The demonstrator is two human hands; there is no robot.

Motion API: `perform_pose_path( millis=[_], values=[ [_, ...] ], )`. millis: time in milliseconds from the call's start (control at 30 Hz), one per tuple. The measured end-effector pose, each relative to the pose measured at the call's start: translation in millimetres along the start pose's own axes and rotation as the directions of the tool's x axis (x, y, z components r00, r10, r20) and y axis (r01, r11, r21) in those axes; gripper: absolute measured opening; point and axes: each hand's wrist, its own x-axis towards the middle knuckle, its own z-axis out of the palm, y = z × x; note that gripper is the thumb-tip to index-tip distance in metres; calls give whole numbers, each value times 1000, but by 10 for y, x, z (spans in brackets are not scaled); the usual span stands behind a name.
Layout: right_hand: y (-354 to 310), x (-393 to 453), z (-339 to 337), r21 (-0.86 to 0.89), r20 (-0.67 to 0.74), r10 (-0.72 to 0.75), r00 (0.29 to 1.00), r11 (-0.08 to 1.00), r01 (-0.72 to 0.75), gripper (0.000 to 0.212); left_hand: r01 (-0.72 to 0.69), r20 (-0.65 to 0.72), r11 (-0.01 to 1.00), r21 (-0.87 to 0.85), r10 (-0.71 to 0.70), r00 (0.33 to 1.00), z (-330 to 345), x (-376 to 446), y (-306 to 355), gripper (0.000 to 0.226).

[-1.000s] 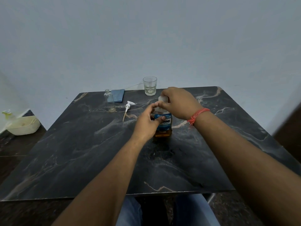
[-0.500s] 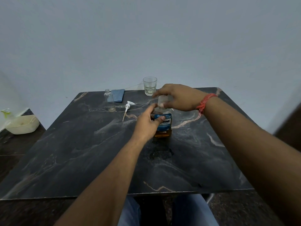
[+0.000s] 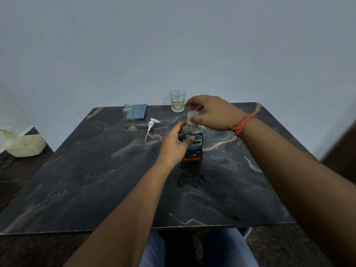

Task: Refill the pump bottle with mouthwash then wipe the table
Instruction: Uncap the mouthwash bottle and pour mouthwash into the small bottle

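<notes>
A mouthwash bottle (image 3: 194,149) with a blue label and amber liquid stands upright on the dark marble table (image 3: 115,180). My left hand (image 3: 173,145) grips its body from the left. My right hand (image 3: 210,112) pinches the bottle's clear cap (image 3: 192,116), which sits just above the neck. A small empty clear pump bottle (image 3: 129,117) stands at the back left, its top off. Its white pump head (image 3: 151,125) lies on the table beside it. A folded blue cloth (image 3: 140,111) lies behind the pump bottle.
A drinking glass (image 3: 177,100) with a little clear liquid stands at the table's back edge, close to my right hand. A cream plastic tub (image 3: 26,146) sits on the floor at left. A wall rises right behind the table.
My right hand has turned on the cap and lifted slightly; the cap now shows clear of the bottle's neck. My left hand keeps its hold on the bottle.
</notes>
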Motion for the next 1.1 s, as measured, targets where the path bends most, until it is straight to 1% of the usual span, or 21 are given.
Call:
perform_pose_path(
  millis=[67, 133, 200, 233, 333, 367, 467, 500, 533, 633, 800, 900, 933, 1000, 1100],
  values=[
    [7, 11, 36, -92, -59, 3, 998, 996, -8, 41, 2, -7, 1000, 11, -2, 1000, 3, -1, -5, 70],
    [18, 18, 71, -159, -78, -4, 997, 987, -9, 36, 4, -5, 1000, 8, -4, 1000, 4, 0, -4, 69],
    [18, 18, 79, -117, -71, -13, 997, 993, 5, 30, 2, 1, 1000, 3, -2, 1000, 1, 0, -3, 66],
    [13, 15, 72, -74, -63, -15, 998, 997, 10, 31, 0, 2, 1000, -1, 0, 1000, -1, 0, -1, 65],
    [-9, -3, 53, 34, -52, -2, 999, 999, 3, 43, -4, -1, 1000, 0, 4, 1000, -6, 1, -1, 65],
    [-8, -9, 57, 31, -60, 7, 998, 1000, -5, 45, -6, -3, 1000, 1, 6, 1000, -6, 0, -3, 64],
    [19, -7, 97, -103, -98, 18, 995, 994, -28, 38, -10, -2, 1000, -15, 10, 1000, -3, -6, -9, 63],
    [31, -4, 107, -122, -104, 16, 994, 992, -28, 36, -9, 0, 1000, -16, 9, 1000, -3, -9, -8, 62],
    [41, -1, 113, -111, -109, 13, 994, 994, -25, 34, -9, 0, 1000, -16, 9, 1000, -4, -8, -7, 62],
    [35, -5, 101, 2, -160, 22, 987, 1000, -22, 32, -3, 0, 1000, -9, 3, 1000, -6, 2, -6, 62],
    [61, -68, 105, 154, -247, 91, 965, 987, -54, 30, -6, 1, 1000, -13, 6, 1000, -7, 0, -1, 63],
    [116, -112, 118, 295, -347, 170, 922, 953, -65, 28, 6, 19, 999, -42, -5, 1000, -10, 11, -1, 62],
    [145, -121, 121, 318, -375, 191, 907, 946, -68, 30, 12, 22, 998, -57, -11, 1000, -7, 18, 1, 61],
    [245, -136, 144, 305, -398, 220, 891, 947, -98, 33, 14, 20, 997, -78, -12, 1000, 8, 40, 4, 57],
    [520, -202, 245, 231, -371, 287, 883, 950, -211, 36, -1, 43, 994, -111, 6, 999, 63, 98, 32, 54]
  ],
)
